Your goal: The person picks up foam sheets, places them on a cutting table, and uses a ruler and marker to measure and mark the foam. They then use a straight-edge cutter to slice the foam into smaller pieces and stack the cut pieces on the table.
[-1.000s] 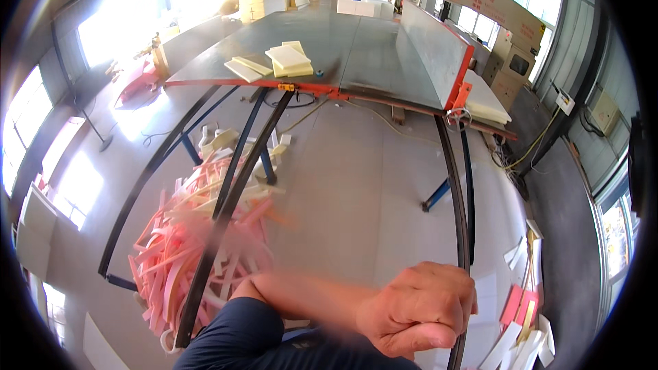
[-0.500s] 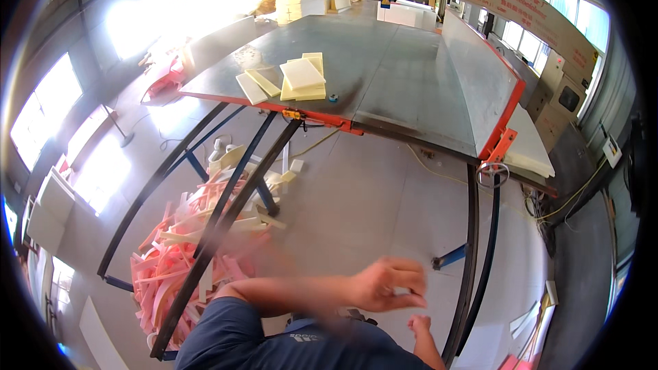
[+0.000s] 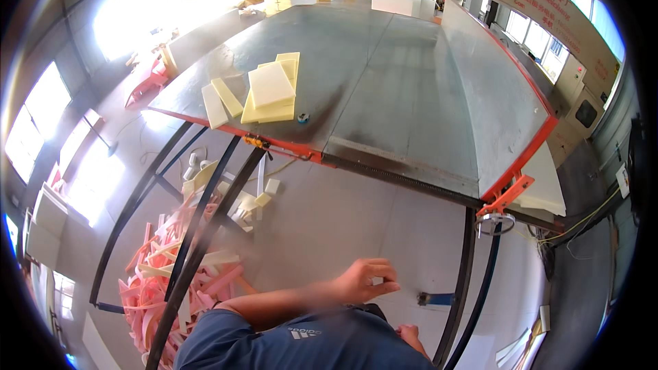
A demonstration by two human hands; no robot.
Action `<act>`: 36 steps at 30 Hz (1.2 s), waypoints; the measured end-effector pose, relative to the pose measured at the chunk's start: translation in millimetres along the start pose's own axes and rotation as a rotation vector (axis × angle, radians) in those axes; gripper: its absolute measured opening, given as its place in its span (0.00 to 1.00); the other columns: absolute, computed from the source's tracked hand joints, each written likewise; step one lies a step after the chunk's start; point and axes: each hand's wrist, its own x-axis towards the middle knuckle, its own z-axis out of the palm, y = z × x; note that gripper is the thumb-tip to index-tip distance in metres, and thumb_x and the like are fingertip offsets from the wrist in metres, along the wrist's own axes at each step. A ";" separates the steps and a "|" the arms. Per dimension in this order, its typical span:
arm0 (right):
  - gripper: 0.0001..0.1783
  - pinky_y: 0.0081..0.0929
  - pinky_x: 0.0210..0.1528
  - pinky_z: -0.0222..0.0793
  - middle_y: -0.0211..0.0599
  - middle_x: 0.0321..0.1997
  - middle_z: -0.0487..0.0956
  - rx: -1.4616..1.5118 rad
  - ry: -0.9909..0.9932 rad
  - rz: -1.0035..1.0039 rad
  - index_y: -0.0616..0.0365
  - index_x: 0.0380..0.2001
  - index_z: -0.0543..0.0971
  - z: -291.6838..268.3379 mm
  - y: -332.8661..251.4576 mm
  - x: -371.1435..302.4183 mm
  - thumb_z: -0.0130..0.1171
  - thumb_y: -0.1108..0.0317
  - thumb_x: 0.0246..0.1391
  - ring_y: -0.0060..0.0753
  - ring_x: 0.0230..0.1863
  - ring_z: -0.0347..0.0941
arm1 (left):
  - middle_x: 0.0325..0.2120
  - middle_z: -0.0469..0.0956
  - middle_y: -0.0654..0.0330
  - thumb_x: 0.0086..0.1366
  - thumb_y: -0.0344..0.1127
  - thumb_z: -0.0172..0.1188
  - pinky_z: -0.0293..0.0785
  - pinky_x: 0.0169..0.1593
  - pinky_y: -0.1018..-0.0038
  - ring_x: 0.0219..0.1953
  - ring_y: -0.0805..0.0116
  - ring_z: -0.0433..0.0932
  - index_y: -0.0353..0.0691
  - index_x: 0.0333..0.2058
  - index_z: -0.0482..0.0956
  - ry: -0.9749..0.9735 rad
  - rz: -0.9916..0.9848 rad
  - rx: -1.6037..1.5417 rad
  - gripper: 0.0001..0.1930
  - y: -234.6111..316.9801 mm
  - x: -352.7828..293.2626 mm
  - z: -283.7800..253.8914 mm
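Note:
My left hand [image 3: 364, 281] is in front of my body, its fingers curled in and nothing visible in them. Lower and to the right, partly cut off by my torso, is my right hand [image 3: 410, 334]. Its fingers look curled, and whatever they may hold is hidden. Neither hand touches the large grey metal table [image 3: 404, 89] ahead. On the table's near left part lies a small stack of pale yellow foam slabs [image 3: 271, 85]. Two narrow foam strips [image 3: 226, 96] rest left of the stack. A small blue object [image 3: 303, 118] sits close by.
Pink and cream foam offcuts [image 3: 178, 281] are heaped on the floor around the table's left legs [image 3: 188, 253]. An upright grey fence [image 3: 493, 89] with a red edge runs along the table's right side. A handwheel [image 3: 495, 223] projects below its near corner.
The table now appears closer, with its slabs lower and farther left in view. My left hand has moved left, and my right hand sits slightly lower.

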 end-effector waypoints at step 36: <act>0.06 0.20 0.23 0.71 0.37 0.22 0.80 -0.410 0.045 -0.647 0.63 0.30 0.79 164.0 -518.9 252.8 0.55 0.73 0.52 0.24 0.21 0.76 | 0.31 0.80 0.59 0.60 0.34 0.66 0.73 0.45 0.74 0.37 0.72 0.77 0.34 0.38 0.78 0.349 -0.399 -0.133 0.12 -242.8 256.3 -288.4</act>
